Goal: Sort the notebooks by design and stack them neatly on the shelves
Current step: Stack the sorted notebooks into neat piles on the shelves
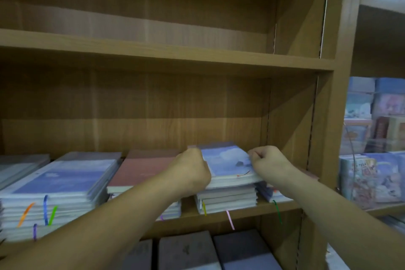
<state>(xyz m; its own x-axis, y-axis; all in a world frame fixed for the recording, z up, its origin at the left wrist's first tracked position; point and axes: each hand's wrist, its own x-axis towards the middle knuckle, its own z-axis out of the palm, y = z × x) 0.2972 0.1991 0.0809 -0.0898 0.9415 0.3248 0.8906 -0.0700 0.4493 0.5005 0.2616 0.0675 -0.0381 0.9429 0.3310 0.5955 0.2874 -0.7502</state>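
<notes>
As the blue notebooks (225, 164) lie atop the grey stack (228, 199) on the mid shelf (252, 212), L hand (192, 171) grips their left edge, R hand (267, 162) the right; long axis front-to-back.

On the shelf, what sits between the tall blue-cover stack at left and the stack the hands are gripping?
A stack topped by a reddish-brown notebook, shown in the head view, sits between the blue-cover stack and the gripped sky-print notebooks.
</notes>
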